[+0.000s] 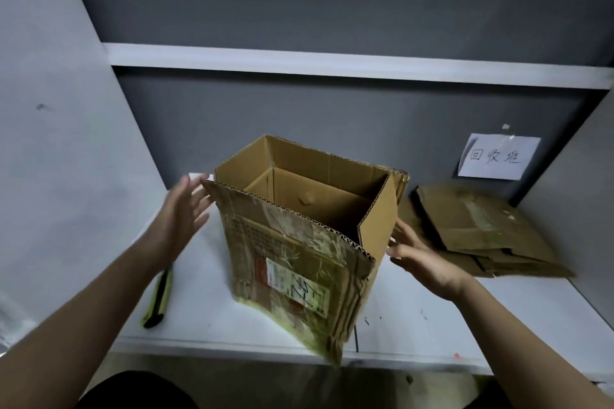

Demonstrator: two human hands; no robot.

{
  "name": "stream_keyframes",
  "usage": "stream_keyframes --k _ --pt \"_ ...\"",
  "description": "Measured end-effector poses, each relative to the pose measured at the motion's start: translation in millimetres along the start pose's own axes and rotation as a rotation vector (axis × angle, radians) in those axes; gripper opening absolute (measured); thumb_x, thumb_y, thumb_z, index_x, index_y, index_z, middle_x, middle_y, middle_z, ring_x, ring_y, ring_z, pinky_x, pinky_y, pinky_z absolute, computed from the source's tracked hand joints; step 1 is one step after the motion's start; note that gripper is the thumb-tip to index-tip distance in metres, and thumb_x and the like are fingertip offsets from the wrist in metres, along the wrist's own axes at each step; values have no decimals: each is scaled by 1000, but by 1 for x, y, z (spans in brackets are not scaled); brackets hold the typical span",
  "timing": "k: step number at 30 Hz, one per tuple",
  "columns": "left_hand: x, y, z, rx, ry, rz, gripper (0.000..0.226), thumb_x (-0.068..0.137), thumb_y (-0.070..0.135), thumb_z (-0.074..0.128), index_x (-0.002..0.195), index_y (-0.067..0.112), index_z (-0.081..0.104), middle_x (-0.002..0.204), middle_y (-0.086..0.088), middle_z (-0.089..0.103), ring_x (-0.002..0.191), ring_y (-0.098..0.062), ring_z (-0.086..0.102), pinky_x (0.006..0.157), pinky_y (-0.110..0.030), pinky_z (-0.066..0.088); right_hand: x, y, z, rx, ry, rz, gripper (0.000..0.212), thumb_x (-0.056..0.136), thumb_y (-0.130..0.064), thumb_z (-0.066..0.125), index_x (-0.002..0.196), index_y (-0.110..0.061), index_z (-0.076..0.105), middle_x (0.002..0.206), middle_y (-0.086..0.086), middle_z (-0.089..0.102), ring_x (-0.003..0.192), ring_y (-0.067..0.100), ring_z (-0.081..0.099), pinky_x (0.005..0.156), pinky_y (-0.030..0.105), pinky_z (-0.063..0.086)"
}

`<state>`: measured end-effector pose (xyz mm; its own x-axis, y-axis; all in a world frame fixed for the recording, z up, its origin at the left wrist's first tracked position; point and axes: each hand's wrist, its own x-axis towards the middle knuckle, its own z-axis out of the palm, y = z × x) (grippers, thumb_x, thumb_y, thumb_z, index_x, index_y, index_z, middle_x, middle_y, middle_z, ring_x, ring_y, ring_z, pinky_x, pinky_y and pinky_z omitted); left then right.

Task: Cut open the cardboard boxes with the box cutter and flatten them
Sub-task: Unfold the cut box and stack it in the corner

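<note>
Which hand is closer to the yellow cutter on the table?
Left. The left hand is up beside the box, above the cutter. The right hand is across the box, farther away.

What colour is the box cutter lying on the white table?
The box cutter is yellow-green with black trim, seen in the head view.

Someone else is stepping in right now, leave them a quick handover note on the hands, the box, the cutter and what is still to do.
Left hand: open, fingers spread by the left side of the open cardboard box, holding nothing.
Right hand: open, by the box's right side, holding nothing.
The box stands on the white table, top flaps up, not yet flattened.
Box cutter: lies on the table left of the box, beneath the left forearm.
Done: a pile of flattened boxes lies on the right, below the paper sign.
Left: collapse this box flat and likely add it to the pile.
</note>
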<state>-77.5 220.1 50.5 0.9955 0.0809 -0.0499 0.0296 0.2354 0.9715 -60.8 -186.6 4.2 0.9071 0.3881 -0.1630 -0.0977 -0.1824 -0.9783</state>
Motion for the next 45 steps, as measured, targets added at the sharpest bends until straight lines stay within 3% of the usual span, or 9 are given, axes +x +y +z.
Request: stream_keyframes --k 5,9,15,23,27,32,37,42,45 --pt "-19 -55 -23 609 -206 -217 105 61 62 70 147 42 13 155 17 13 142 -11 21 113 -38 23 4 2 -11 -52 -119 74 121 54 -54 84 148 -42 8 151 -15 23 139 13 28 113 37 28" --pt "-13 -45 20 526 -242 -140 109 29 71 82 123 31 43 120 25 57 109 6 53 90 -13 44 9 -6 1 -112 -110 71 80 60 -55 75 128 -47 34 135 -20 42 129 10 39 107 30 34" --pt "16 -34 33 414 -38 11 23 85 25 69 105 16 67 101 2 73 100 -17 67 91 -30 51 26 -32 20 125 85 -8 82 67 -66 69 130 -17 47 129 4 58 120 19 55 107 41 38" --pt "24 -21 30 420 89 -167 41 79 52 67 105 20 68 95 0 74 90 -15 68 69 -26 48 46 -60 28 158 151 43 43 87 -63 46 102 -30 69 109 1 70 105 20 63 95 41 47" --pt "36 -7 21 417 231 -146 39 78 48 72 96 13 68 85 -3 72 72 -15 70 57 -22 49 61 -61 24 288 209 167 50 85 -67 48 98 -24 68 93 -1 73 81 14 71 65 29 54" --pt "50 -33 11 614 201 -326 44 83 52 64 85 8 66 86 -8 67 77 -23 64 63 -28 48 76 -46 21 210 233 334 54 84 -68 47 101 -19 58 95 1 60 85 17 59 76 37 46" --pt "51 -88 -10 529 270 -464 49 82 40 71 109 0 64 110 -15 67 93 -29 63 85 -37 50 77 -1 20 218 187 437 46 92 -58 44 100 -17 61 92 3 65 80 16 62 58 28 46" --pt "58 -120 -19 560 363 -477 56 84 41 68 114 -5 60 114 -20 64 92 -31 60 79 -35 47 85 52 5 203 169 458 69 71 -53 76 121 -9 60 113 12 69 101 28 67 84 38 55" --pt "58 -136 -34 642 438 -421 59 85 36 68 123 -6 54 118 -22 62 98 -34 60 87 -38 50 90 72 6 36 430 413 81 64 -28 86 131 -4 47 120 11 63 108 31 62 92 38 49"
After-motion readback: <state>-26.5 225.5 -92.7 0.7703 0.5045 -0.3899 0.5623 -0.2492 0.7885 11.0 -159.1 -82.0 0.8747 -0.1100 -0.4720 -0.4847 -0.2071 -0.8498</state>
